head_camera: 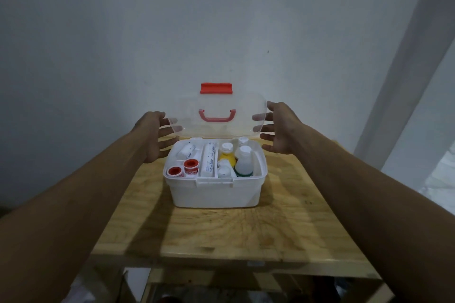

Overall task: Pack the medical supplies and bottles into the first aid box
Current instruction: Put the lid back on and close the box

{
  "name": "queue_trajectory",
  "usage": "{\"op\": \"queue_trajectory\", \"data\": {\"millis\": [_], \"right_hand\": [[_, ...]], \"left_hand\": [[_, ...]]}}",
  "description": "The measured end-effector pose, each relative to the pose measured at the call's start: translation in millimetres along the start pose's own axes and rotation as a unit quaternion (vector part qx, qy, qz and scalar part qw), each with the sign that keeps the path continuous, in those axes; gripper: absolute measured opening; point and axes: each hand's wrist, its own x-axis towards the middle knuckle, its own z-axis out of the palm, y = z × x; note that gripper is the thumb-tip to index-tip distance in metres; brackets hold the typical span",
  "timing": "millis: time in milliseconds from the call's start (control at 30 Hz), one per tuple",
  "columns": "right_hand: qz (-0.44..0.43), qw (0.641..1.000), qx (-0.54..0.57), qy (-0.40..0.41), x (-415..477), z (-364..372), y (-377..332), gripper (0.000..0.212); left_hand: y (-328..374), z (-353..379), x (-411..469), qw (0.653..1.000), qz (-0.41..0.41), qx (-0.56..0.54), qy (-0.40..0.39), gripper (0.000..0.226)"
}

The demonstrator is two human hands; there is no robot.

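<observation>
The white first aid box stands open on the wooden table. Its translucent lid, with a red handle and a red latch, stands upright at the back. Inside, two red-and-white tape rolls and wrapped bandage rolls fill the left compartments. A yellow bottle and clear white-capped bottles fill the right one. My left hand and my right hand flank the lid with fingers spread. Their upper fingertips show through the lid from behind; whether they touch it is unclear.
A plain pale wall rises right behind the table. A white pillar stands at the right. The table's front edge is near me, with a lower shelf under it.
</observation>
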Motion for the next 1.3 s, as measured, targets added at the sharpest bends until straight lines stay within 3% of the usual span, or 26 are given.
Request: {"op": "queue_trajectory", "data": {"millis": [233, 433, 567, 700, 867, 967, 1100, 1300], "right_hand": [[-0.022, 0.988, -0.153, -0.026, -27, -6, 10, 0.042], [-0.145, 0.933, -0.328, -0.006, -57, 1, 18, 0.055], [-0.238, 0.867, -0.438, -0.001, -71, 3, 26, 0.064], [-0.302, 0.81, -0.501, 0.029, -82, 7, 40, 0.045], [-0.306, 0.79, -0.532, 0.01, -90, 5, 64, 0.067], [-0.303, 0.782, -0.544, -0.008, -94, 1, 74, 0.082], [-0.322, 0.78, -0.536, -0.012, -91, 0, 80, 0.091], [-0.333, 0.766, -0.549, -0.002, -80, -7, 86, 0.092]], "left_hand": [[-7, -9, -22, 0.991, 0.004, 0.123, -0.052, 0.037], [-15, -5, -40, 0.961, 0.121, 0.249, -0.018, 0.049], [-24, -1, -60, 0.878, 0.273, 0.392, 0.033, 0.052], [-39, 8, -85, 0.816, 0.367, 0.44, 0.071, 0.041], [-67, 5, -100, 0.709, 0.355, 0.608, -0.029, 0.098], [-78, -1, -91, 0.706, 0.366, 0.606, -0.004, 0.108], [-85, 1, -84, 0.71, 0.392, 0.584, 0.024, 0.102], [-88, 1, -81, 0.71, 0.412, 0.57, 0.04, 0.098]]}}
